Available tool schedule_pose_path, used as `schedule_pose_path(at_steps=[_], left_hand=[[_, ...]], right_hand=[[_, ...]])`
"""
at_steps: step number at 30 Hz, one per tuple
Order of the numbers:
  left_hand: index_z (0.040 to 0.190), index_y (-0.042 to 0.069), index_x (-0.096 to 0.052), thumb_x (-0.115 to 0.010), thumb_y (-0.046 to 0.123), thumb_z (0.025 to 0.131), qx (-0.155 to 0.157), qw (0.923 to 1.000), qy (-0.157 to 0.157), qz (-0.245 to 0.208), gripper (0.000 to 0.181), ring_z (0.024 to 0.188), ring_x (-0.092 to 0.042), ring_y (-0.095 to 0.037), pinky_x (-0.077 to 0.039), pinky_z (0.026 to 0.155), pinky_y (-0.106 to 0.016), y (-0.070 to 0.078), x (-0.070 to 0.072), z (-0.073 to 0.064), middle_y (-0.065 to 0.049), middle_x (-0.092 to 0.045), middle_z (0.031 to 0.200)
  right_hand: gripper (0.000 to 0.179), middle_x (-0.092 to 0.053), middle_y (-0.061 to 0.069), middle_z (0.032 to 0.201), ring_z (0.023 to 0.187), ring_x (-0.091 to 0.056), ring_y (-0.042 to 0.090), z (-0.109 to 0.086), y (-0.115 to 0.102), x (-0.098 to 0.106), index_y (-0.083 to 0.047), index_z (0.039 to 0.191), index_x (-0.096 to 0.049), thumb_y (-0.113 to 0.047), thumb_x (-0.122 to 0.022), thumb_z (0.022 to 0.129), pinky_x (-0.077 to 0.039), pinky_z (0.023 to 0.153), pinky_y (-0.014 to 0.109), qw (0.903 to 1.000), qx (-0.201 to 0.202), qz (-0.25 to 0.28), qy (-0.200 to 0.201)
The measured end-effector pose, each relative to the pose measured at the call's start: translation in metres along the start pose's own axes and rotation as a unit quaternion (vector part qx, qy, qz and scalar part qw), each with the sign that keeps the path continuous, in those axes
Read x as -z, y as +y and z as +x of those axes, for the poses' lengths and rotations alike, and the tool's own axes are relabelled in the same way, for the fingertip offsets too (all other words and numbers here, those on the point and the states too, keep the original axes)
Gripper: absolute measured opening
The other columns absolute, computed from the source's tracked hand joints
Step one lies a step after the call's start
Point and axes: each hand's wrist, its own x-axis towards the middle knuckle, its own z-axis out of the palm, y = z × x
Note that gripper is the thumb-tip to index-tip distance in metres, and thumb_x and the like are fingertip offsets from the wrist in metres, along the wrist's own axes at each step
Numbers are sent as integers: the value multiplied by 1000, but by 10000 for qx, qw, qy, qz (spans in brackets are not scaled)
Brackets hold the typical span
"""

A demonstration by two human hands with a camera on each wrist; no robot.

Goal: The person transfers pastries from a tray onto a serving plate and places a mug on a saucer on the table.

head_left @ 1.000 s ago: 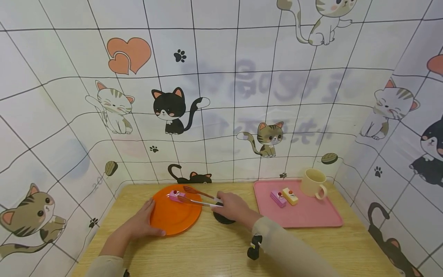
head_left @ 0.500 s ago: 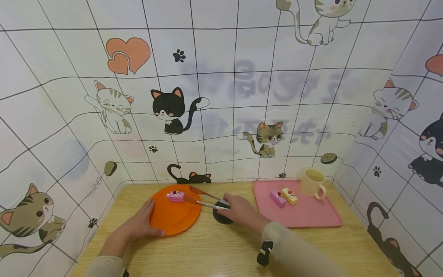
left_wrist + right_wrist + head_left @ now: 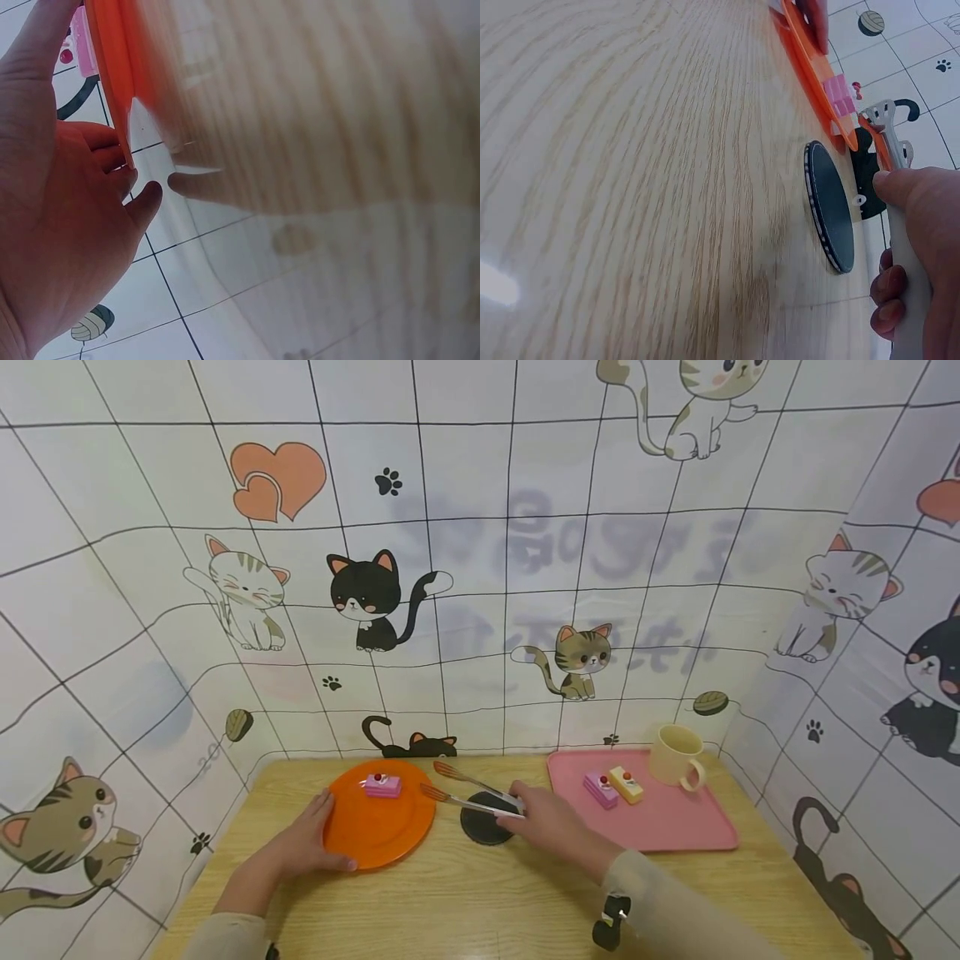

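My left hand [image 3: 303, 839] rests against the near left rim of an orange plate [image 3: 375, 835], thumb at the front and fingers along the side. Toward the back of that plate lies a small pink toy cake [image 3: 383, 786] with a red berry on top. My right hand [image 3: 551, 822] grips metal tongs [image 3: 483, 807] with orange-brown tips. The tongs' arms stand apart with nothing between them, the tips just right of the plate. In the right wrist view the fingers and thumb wrap the tongs' pale handle [image 3: 907, 300].
A black round coaster [image 3: 483, 828] lies beneath the tongs. At the right a pink tray [image 3: 660, 835] holds another pink cake [image 3: 601, 791], a yellow cake [image 3: 626, 785] and a cream mug [image 3: 677, 757]. Cat-patterned walls [image 3: 480, 568] enclose the wooden table [image 3: 450, 910].
The tongs' tips have come off the pink cake on the plate, and my right hand has drawn them rightward. The cake lies at about the same spot; my left hand stays at the plate.
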Motion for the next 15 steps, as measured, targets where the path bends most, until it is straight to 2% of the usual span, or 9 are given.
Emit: schedule_pose_path(at_steps=[9,15], left_hand=[[169,-15,-19,-99,57,75,7,10000,29,-10,143,162,-15,-60,-24,127,-74,2,-1,-1,-38,-12,177],[169,-14,-19,-99,58,75,98,9999,28,-46,143,163,-15,-59,-24,128,-74,1,-1,0,-37,-12,178]], right_hand=[[38,-59,-7,78,65,-52,13,-16,20,16,-23,120,-69,-50,-83,98,-44,55,33,9991,-313,-138,246],[34,-60,-4,78,59,-53,13,-29,34,28,-18,119,-67,-40,-85,100,-45,51,30,9972,-527,477,239]])
